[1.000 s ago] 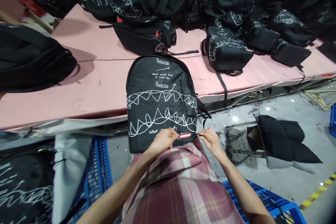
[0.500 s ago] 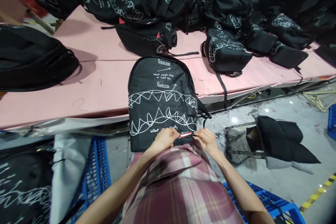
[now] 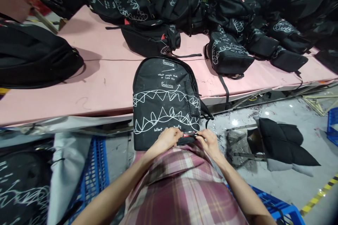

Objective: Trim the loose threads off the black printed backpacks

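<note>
A black backpack with white scribbled lines and lettering leans upright between the table edge and my lap. Low in front of it, a small red, white and black strip is stretched between my hands; its exact kind is too small to make out. My left hand is closed, pinching the strip's left end. At the other end, the fingertips of my right hand are pressed together on its dark tip. My left hand covers part of the lowest lettering.
More black backpacks lie along the pink-covered table, with a large one at left. A black cushioned seat stands on the floor at right. Blue plastic crates flank me, low on both sides.
The view has shifted slightly, so most things sit a little further right. Both hands keep hold of the strip, which has turned and shows less white.
</note>
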A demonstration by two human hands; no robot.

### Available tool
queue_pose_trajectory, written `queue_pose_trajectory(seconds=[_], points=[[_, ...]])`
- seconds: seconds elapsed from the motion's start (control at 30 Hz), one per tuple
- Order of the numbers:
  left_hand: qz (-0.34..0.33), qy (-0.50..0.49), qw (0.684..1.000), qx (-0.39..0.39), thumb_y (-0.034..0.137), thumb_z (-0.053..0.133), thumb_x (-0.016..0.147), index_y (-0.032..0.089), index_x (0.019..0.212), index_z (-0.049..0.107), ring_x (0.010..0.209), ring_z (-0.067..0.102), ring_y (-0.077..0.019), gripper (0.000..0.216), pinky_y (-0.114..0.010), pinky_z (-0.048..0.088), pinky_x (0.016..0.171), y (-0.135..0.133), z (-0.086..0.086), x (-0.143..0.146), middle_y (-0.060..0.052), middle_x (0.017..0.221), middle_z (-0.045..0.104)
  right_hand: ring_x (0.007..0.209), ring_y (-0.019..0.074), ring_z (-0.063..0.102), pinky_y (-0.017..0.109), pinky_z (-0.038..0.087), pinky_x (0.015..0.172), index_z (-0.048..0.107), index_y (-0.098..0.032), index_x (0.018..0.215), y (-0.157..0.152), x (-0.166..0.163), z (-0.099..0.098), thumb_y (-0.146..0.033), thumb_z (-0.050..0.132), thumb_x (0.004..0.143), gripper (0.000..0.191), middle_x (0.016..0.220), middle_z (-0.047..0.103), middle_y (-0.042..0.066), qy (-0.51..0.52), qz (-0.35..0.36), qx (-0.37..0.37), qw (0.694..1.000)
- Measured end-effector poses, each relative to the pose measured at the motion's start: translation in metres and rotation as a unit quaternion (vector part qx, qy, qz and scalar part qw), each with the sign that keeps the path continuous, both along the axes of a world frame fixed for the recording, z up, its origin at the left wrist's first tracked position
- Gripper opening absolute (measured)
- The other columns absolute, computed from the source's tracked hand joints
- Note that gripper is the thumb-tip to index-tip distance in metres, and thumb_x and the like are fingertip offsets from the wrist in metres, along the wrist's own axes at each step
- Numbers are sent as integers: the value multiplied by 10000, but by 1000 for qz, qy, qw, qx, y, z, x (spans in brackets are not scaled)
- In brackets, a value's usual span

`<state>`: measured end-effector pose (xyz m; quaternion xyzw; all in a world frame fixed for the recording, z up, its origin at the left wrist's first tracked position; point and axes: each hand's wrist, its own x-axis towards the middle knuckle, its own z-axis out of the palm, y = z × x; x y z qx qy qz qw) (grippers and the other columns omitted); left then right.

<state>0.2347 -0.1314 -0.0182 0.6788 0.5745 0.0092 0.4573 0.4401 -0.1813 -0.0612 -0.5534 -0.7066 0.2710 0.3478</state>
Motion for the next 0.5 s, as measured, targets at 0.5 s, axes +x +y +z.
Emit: queue_pose_trajectory(seconds=[0.5], points=[[-17, -45, 998, -38, 322, 414, 721, 156, 697, 634, 499, 557, -156, 278, -233, 370, 520, 8, -6, -4, -11, 456, 568, 420, 6, 264, 132, 109, 376, 501, -134, 809, -50, -53, 6, -377, 692, 712, 324, 617, 418, -47, 623, -68, -550, 552]])
